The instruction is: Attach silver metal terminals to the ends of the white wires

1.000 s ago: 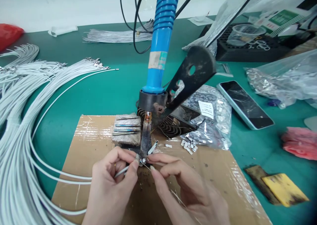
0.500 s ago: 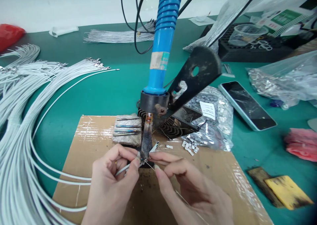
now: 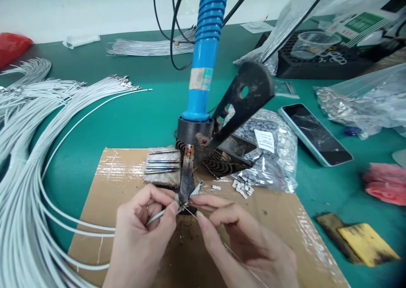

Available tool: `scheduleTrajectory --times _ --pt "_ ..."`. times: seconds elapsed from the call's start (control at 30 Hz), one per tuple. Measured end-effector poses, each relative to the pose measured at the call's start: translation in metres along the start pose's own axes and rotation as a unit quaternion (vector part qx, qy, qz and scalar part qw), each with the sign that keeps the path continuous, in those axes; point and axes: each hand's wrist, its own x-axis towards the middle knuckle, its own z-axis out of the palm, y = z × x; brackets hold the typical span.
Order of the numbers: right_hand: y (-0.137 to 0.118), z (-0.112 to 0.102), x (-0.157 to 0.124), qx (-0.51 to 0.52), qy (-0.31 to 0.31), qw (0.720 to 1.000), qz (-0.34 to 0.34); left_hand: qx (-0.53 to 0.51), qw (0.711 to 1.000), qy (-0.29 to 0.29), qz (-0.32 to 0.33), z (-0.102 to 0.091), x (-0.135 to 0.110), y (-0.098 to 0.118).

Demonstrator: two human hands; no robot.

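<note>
In the head view, my left hand (image 3: 144, 231) pinches a white cable (image 3: 156, 217) between thumb and fingertips, its end right by the tip of a soldering iron (image 3: 187, 182). The iron has a blue handle and points down, held in a black metal stand (image 3: 244, 106). From the other side, my right hand (image 3: 244, 237) has its fingers closed on a thin solder wire (image 3: 191, 213), which reaches the tip. Where cable, wire and tip meet, the fingertips partly hide the spot. Just behind lies a small light strip (image 3: 197, 188).
Cardboard (image 3: 279, 220) lies under the work. Left of the iron is a grey pad with metal rods (image 3: 162, 165). Small metal tabs (image 3: 243, 188) and a bag of parts (image 3: 275, 140) sit right, beside a phone (image 3: 317, 133). White cable bundles (image 3: 28, 174) fill the left; sponges (image 3: 368, 243) lie right.
The blue handle and the stand's arm have shifted slightly left and tilted a little. Both hands keep almost the same place and grip at the tip.
</note>
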Motion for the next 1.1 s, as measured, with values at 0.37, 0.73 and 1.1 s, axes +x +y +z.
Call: scheduleTrajectory --times 0.37,0.73,1.1 --pt "0.003 -0.002 -0.001 -0.056 0.025 0.997 0.049 -0.072 0.996 0.041 -0.043 0.012 0.001 0.007" --pt "0.002 0.0 0.001 -0.044 -0.025 0.999 0.019 -0.084 0.991 0.034 -0.102 0.015 -0.011 0.0" --pt "0.013 0.005 -0.016 -0.065 0.027 0.986 -0.152 -0.101 0.988 -0.032 -0.115 0.0 -0.009 -0.019"
